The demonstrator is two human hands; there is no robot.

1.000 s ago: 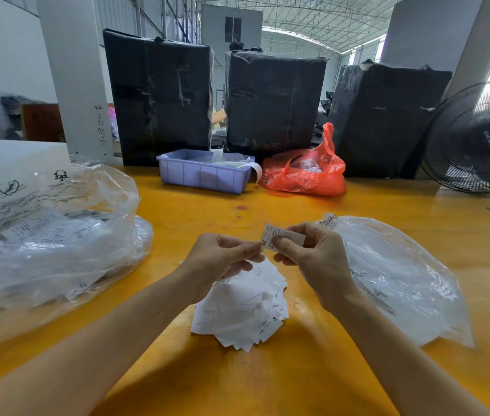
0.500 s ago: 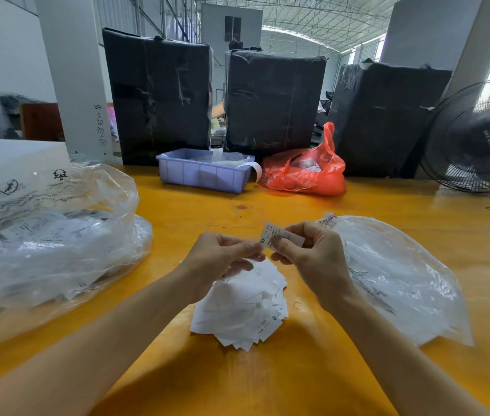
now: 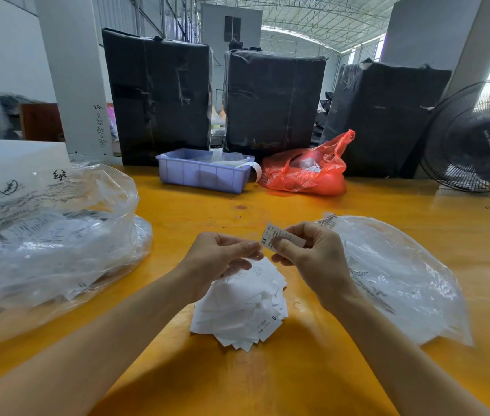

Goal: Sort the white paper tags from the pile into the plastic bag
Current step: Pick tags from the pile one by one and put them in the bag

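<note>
White paper tag (image 3: 279, 237) pinched in right hand (image 3: 317, 259) grip, beside curled left hand (image 3: 219, 259), above pile (image 3: 246, 307).

Two bare forearms reach in from the near edge and angle toward each other at the middle of the scene. The left hand (image 3: 219, 259) is raised, its back toward the camera, fingers curled inward with thumb and fingertips pressed together at its right side. The right hand (image 3: 312, 259) is just beside it, at the same height, fingers curled, thumb and forefinger pinching a tag (image 3: 279, 237). The two hands nearly touch.
</note>
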